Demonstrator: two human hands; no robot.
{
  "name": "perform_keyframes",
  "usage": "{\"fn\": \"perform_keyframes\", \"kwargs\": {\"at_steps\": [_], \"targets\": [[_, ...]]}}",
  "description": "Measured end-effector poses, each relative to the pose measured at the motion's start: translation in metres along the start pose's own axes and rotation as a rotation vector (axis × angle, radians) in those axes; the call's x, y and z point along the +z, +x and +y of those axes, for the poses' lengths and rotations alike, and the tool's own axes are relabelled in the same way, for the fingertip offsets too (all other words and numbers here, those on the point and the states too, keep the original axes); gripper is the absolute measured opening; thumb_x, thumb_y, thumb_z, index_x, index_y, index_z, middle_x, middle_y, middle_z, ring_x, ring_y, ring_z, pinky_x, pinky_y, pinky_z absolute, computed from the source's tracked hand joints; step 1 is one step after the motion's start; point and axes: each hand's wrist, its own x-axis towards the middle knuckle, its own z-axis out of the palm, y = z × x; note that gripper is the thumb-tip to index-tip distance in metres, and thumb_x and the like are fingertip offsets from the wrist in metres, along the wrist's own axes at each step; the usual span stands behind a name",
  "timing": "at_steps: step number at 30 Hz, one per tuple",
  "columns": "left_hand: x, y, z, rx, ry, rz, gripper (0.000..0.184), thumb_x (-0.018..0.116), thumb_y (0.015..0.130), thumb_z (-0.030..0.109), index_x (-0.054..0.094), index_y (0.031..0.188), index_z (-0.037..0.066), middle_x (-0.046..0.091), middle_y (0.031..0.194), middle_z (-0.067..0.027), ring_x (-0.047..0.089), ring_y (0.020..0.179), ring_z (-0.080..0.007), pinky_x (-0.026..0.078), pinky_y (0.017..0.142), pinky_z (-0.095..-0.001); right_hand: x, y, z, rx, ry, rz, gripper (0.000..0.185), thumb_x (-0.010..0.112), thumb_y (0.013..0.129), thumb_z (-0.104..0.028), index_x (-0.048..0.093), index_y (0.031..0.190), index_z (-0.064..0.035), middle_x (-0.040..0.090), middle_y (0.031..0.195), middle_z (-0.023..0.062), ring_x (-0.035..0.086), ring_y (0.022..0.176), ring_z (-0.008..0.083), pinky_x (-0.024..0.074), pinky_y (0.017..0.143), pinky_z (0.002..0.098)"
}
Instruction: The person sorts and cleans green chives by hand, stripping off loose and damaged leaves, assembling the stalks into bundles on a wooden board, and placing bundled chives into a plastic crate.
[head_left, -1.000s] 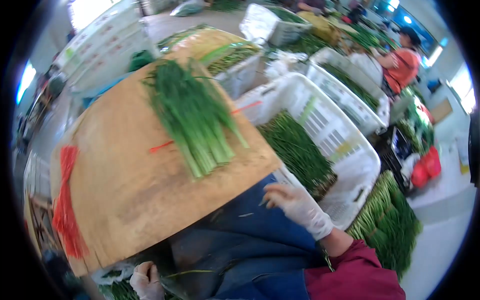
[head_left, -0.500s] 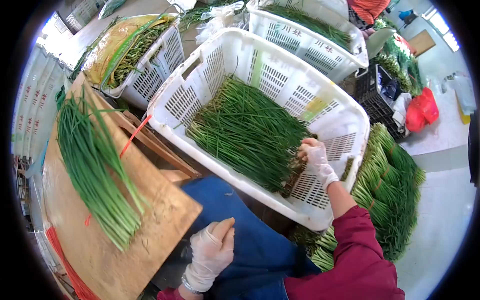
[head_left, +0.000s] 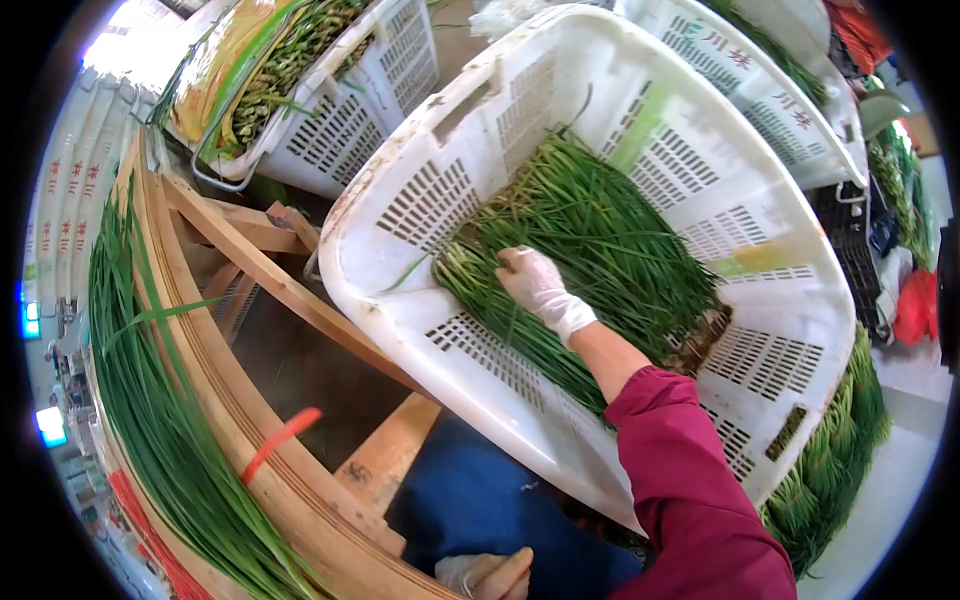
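My right hand [head_left: 540,288], in a thin white glove, reaches into the large white plastic basket [head_left: 385,285]. Its fingers are curled on the garlic chives [head_left: 620,245] near their pale ends; the fingertips are partly hidden. The chives lie in a thick green layer across the basket floor. Low in the view, my left hand [head_left: 485,577], also gloved, is closed over the blue apron [head_left: 470,490], with nothing visible in it; the frame edge cuts it off. Left of it, a loose bundle of chives [head_left: 150,400] lies on the wooden board [head_left: 250,420].
Red ties [head_left: 150,540] lie along the board's left side, and one red strip [head_left: 282,440] sticks out over its edge. A wooden frame [head_left: 290,270] stands beneath. Other white crates [head_left: 330,130] stand behind, and bundled chives [head_left: 830,470] lie to the right.
My right hand has moved from the right end of the chives to their left, pale end. The view has shifted and tilted; my left hand now sits lower, partly out of frame.
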Motion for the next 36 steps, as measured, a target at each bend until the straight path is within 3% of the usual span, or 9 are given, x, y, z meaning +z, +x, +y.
{"fn": "perform_keyframes", "kwargs": {"at_steps": [4,9,13,19,23,29,33,36], "targets": [[-0.011,0.0,0.001,-0.319,-0.317,-0.214,0.044,0.06,0.072,0.004,0.051,0.116,0.005,0.047,0.051,0.0009,0.045,0.039,-0.0175,0.034,0.038,-0.0321,0.045,0.025,-0.041,0.067,-0.145,-0.096,0.042,0.066,0.073,-0.033,0.059,0.097,0.0007,0.061,0.098,0.0195,0.058,0.094,0.0338,0.0464,0.083,0.0396],[-0.009,0.01,-0.012,-0.318,-0.201,-0.181,0.048,0.062,0.07,0.003,0.051,0.117,0.006,0.049,0.053,-0.0004,0.047,0.041,-0.0187,0.036,0.04,-0.033,0.082,0.039,-0.052,0.168,-0.457,-0.064,0.072,0.072,0.062,-0.042,0.049,0.114,0.0019,0.052,0.106,0.0123,0.047,0.101,0.027,0.0396,0.08,0.0415],[-0.005,0.011,-0.024,-0.314,-0.19,-0.19,0.049,0.062,0.07,0.004,0.05,0.118,0.007,0.05,0.054,-0.0008,0.047,0.041,-0.0191,0.036,0.04,-0.0333,0.094,0.05,-0.053,0.204,-0.559,-0.064,0.071,0.072,0.061,-0.041,0.05,0.113,0.0011,0.05,0.106,0.012,0.045,0.098,0.0268,0.0392,0.077,0.0452],[0.001,0.013,-0.034,-0.321,-0.179,-0.195,0.051,0.063,0.07,0.005,0.05,0.119,0.007,0.051,0.054,-0.0014,0.048,0.042,-0.0196,0.037,0.04,-0.0337,0.108,0.069,-0.05,0.175,-0.667,-0.225,0.056,0.063,0.073,-0.032,0.05,0.116,0.0013,0.051,0.108,0.0145,0.048,0.099,0.0281,0.0418,0.073,0.0509],[0.004,0.015,-0.039,-0.321,-0.179,-0.198,0.052,0.064,0.07,0.006,0.049,0.12,0.007,0.052,0.055,-0.0017,0.048,0.042,-0.02,0.038,0.041,-0.034,0.135,0.083,-0.044,0.353,-0.613,-0.135,0.044,0.056,0.078,-0.029,0.056,0.11,0.002,0.051,0.113,0.0164,0.048,0.104,0.0315,0.0393,0.082,0.0609],[0.003,0.018,-0.043,-0.327,-0.163,-0.206,0.053,0.064,0.07,0.007,0.049,0.121,0.007,0.053,0.056,-0.0023,0.049,0.042,-0.0206,0.038,0.041,-0.0344,0.125,0.09,-0.057,0.373,-0.676,-0.293,0.038,0.045,0.085,-0.022,0.056,0.113,0.0024,0.052,0.113,0.016,0.048,0.103,0.031,0.0387,0.079,0.0631],[0.004,0.019,-0.047,-0.345,-0.169,-0.198,0.054,0.065,0.07,0.007,0.048,0.121,0.007,0.053,0.056,-0.0027,0.049,0.042,-0.021,0.039,0.041,-0.0346,0.138,0.09,-0.046,0.353,-0.667,-0.171,0.04,0.043,0.086,-0.025,0.056,0.112,0.0015,0.054,0.11,0.0165,0.049,0.101,0.0333,0.0376,0.078,0.0649],[0.003,0.018,-0.048,-0.346,-0.17,-0.196,0.055,0.065,0.07,0.008,0.048,0.122,0.008,0.054,0.057,-0.003,0.049,0.043,-0.0213,0.039,0.041,-0.0348,0.137,0.091,-0.046,0.352,-0.706,-0.224,0.037,0.045,0.086,-0.022,0.056,0.114,0.0,0.054,0.11,0.0154,0.049,0.102,0.0314,0.0397,0.077,0.0618]]}}
